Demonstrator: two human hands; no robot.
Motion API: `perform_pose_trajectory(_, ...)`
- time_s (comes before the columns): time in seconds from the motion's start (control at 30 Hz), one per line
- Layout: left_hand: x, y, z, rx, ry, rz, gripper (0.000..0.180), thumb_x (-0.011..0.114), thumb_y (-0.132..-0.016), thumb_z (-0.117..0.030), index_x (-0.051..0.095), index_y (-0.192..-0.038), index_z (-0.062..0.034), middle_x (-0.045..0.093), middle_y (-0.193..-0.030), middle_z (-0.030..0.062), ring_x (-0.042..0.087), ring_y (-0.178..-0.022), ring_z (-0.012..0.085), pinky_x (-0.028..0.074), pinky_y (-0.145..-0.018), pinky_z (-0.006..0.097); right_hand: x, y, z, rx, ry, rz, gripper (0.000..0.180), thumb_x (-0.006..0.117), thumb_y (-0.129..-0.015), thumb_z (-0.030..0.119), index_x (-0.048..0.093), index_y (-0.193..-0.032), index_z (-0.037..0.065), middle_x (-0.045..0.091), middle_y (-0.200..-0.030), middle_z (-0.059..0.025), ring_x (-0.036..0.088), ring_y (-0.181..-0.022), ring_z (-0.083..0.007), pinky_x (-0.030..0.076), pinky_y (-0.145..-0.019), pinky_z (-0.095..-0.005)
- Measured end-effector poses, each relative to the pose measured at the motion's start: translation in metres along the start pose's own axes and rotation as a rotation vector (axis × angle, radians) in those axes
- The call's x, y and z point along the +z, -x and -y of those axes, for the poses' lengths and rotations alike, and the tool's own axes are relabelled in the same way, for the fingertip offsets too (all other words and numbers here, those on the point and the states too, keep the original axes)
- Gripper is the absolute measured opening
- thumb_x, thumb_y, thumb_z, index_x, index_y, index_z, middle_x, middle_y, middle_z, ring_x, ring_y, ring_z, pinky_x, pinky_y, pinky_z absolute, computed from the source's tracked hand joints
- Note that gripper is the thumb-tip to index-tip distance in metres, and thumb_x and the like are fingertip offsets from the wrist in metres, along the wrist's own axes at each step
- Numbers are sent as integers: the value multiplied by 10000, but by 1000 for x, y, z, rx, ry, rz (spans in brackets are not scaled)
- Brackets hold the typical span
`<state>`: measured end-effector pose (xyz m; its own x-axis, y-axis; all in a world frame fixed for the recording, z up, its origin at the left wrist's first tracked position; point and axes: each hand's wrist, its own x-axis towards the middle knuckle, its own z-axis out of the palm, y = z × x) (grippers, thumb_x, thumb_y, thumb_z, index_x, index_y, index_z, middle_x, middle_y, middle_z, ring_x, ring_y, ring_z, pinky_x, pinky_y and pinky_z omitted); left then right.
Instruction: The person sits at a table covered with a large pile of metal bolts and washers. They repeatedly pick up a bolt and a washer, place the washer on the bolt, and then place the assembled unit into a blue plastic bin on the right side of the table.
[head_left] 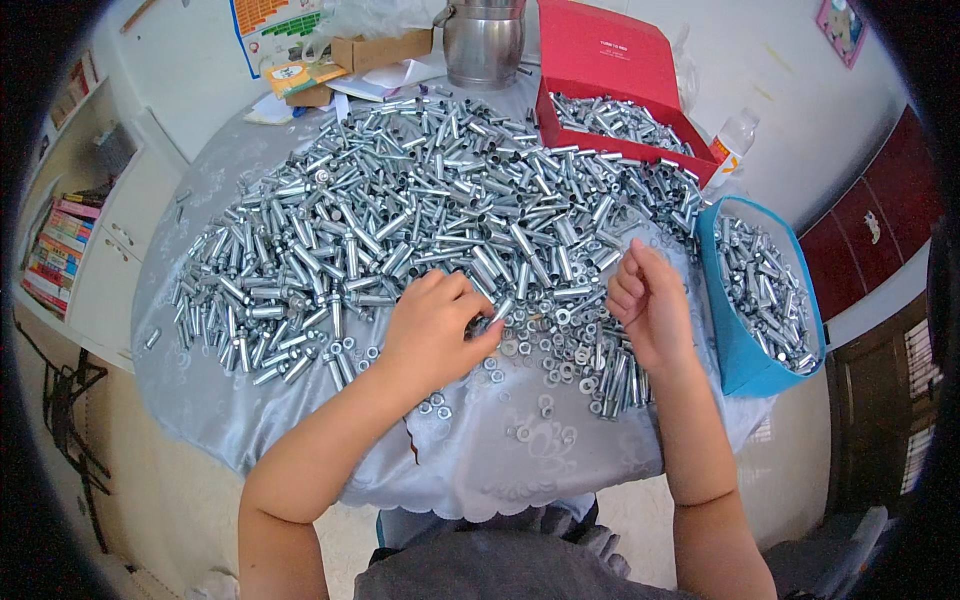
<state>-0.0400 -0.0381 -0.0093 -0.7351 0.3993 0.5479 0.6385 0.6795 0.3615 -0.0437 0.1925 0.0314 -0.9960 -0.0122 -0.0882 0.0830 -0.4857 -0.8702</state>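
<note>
A big heap of silvery metal sleeves and bolts (400,210) covers the table. My left hand (430,335) rests at the heap's near edge, fingers curled down among the pieces. A short metal sleeve (504,309) lies right at its thumb and fingertips; whether it is gripped cannot be told. Raised over the right side of the heap, my right hand (650,305) is closed, fingers folded toward the thumb. Anything inside it is hidden. Loose nuts and washers (565,372) lie between the hands, and long bolt assemblies (622,385) are bunched below my right hand.
A blue fabric bin (765,378) full of metal fasteners stands at the right edge. Behind the heap are an open red box (610,60) with more pieces, a metal pot (484,45), a small cardboard box (382,50) and a plastic bottle (733,142). A shiny grey cloth (470,455) covers the table.
</note>
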Motion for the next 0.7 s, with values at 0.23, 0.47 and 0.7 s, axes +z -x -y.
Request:
perform_pose_trajectory(0.23, 4, 3, -2, 56, -5, -29, 170, 702, -624, -206, 595, -699, -98, 497, -721, 40, 479, -709, 229, 382, -636, 339, -6, -3, 10, -77, -26, -27, 261, 463, -898, 256, 414, -690, 107, 311, -536, 46, 321, -477, -74, 262, -435, -218)
perform_pose_trajectory(0.47, -8, -1, -12, -64, 203, -54, 121, 580, -696, -146, 515, -705, -44, 471, -730, 80, 456, -719, 252, 352, -634, 363, -12, -3, 29, -176, 136, -41, 253, 497, -886, 230, 453, -686, 81, 377, -554, 39, 374, -495, -83, 284, -451, -210)
perform_pose_trajectory(0.7, -12, 3, -18, -277, 655, 68, 234, 454, -826, -110, 462, -632, 22, 413, -612, 95, 406, -568, 222, 322, -535, 319, -36, -4, 38, -398, 1258, -327, 243, 615, -775, 226, 559, -761, -9, 561, -614, -105, 535, -554, -188, 421, -545, -303)
